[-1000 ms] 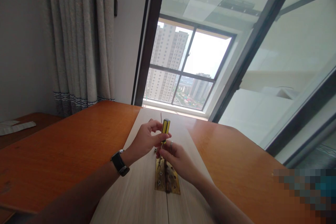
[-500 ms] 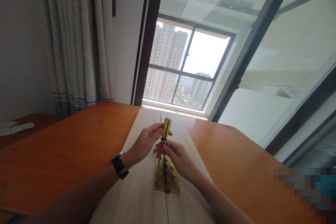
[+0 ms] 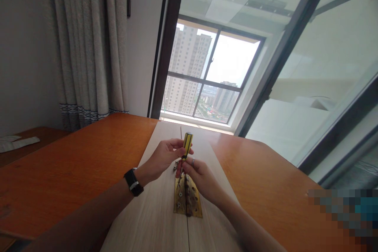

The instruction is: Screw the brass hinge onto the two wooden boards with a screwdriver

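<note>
Lower centre: left hand (image 3: 162,158) angled inward, pinching screwdriver (image 3: 188,143) handle; right hand (image 3: 202,174) pinching shaft. Left fingers curled tighter than last frame.

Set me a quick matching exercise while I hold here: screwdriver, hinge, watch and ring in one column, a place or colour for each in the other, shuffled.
1. Screwdriver
2. Hinge
3. Watch
4. Ring

A. At the wrist of the left hand
B. Lying over the seam between the pale boards
C. On a finger of the right hand
D. Yellow and black handle

Pairs: 1-D, 2-B, 3-A, 4-C
</note>
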`<state>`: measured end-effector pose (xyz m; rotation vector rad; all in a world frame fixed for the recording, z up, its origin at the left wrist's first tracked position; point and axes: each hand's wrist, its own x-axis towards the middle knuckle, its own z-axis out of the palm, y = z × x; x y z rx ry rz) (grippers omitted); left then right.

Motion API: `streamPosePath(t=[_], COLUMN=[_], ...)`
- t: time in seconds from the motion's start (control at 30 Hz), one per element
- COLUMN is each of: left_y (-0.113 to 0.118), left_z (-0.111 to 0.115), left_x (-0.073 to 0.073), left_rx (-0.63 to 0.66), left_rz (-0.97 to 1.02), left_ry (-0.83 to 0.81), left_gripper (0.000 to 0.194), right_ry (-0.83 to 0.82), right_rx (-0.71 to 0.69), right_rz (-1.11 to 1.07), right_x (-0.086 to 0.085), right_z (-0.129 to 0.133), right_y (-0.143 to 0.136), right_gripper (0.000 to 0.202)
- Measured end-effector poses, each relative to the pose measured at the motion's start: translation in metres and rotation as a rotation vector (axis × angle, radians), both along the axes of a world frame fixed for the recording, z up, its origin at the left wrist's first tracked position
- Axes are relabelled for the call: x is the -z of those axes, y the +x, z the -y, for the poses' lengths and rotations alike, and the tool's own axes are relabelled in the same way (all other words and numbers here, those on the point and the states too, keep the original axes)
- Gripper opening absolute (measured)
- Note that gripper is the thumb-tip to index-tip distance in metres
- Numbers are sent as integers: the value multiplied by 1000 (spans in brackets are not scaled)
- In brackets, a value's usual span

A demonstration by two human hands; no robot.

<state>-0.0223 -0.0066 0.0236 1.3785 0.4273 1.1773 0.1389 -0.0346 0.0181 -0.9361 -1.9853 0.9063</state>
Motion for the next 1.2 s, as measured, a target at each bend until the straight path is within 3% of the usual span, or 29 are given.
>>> streamPosePath(t=[0.5, 0.73, 1.0, 1.2], left_y=[3, 2, 3, -1], left_z=[4, 6, 8, 3], left_x=[-4, 0, -1, 4], left_rx=[-108, 201, 188, 251], left_rz=[-22, 77, 71, 89], left_ry=[-4, -78, -97, -102], left_gripper=[48, 48, 54, 49], right_ry=[-7, 81, -11, -25], right_rx=[15, 22, 11, -13], right_rz=[-28, 24, -27, -10], right_x=[1, 5, 2, 3], right_z=[2, -2, -2, -2], right_y=[-2, 2, 1, 3], right_gripper=[36, 41, 43, 43])
